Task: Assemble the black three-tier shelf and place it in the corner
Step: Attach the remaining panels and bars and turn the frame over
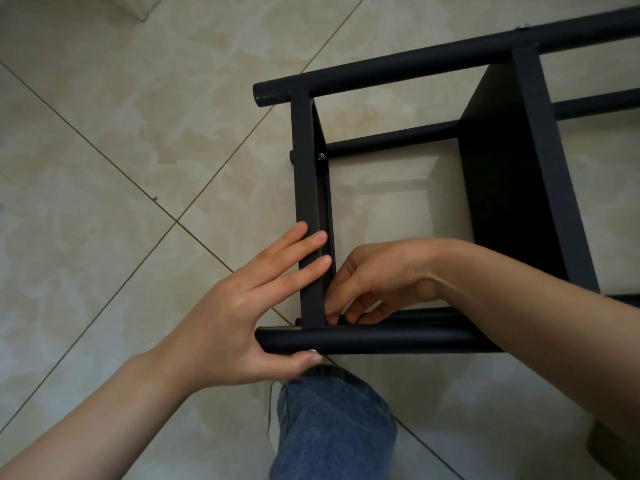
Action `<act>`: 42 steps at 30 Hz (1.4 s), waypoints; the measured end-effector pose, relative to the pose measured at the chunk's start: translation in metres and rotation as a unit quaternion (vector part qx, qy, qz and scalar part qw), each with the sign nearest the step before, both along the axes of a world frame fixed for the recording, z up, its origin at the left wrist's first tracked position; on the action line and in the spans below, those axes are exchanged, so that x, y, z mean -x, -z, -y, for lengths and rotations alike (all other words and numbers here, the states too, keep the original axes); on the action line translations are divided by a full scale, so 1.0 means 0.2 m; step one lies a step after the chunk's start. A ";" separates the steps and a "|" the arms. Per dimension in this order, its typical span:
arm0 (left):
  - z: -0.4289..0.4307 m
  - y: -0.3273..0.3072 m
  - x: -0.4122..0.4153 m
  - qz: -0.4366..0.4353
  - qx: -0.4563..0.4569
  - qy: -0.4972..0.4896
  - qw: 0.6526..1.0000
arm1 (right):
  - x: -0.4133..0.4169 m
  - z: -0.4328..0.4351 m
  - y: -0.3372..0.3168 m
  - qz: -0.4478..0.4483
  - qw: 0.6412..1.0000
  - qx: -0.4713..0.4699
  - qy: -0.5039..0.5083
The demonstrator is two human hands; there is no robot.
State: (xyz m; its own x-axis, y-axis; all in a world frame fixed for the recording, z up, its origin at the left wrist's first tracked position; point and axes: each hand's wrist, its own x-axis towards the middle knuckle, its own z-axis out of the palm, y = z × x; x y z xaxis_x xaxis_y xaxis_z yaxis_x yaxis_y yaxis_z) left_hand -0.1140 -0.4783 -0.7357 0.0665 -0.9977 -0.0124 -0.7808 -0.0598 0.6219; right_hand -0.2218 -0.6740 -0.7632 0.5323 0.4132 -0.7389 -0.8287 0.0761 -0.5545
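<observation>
Shelf position: black three-tier shelf [519, 174] lies on its side on the tiled floor [121, 168], just ahead of the person's knee [329, 427]; not yet stood in a corner.
Left hand [242, 306]: fingers straight and spread, flat on the end panel [306, 202]; thumb under the near tube [381, 339] beside a screw head [313, 350]. Judged to be bracing the joint.
Right hand [377, 282]: reaches inside the frame, fingertips curled and bunched at the panel-tube corner; probably working a fastener.
Hidden: anything at those fingertips is covered, so cannot tell if they pinch something. The shelf's far end is cut off.
</observation>
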 end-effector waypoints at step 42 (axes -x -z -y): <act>-0.01 0.00 -0.01 0.000 -0.002 0.004 1.000 | 0.00 -0.02 0.03 -0.022 0.999 -0.020 0.014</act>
State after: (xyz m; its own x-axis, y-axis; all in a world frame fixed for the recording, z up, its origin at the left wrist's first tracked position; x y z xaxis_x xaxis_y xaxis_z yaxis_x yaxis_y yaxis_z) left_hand -0.1128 -0.4769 -0.7367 0.0591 -0.9981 -0.0163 -0.7817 -0.0564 0.6211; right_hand -0.2225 -0.6708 -0.7692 0.5110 0.4278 -0.7455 -0.8498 0.1209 -0.5131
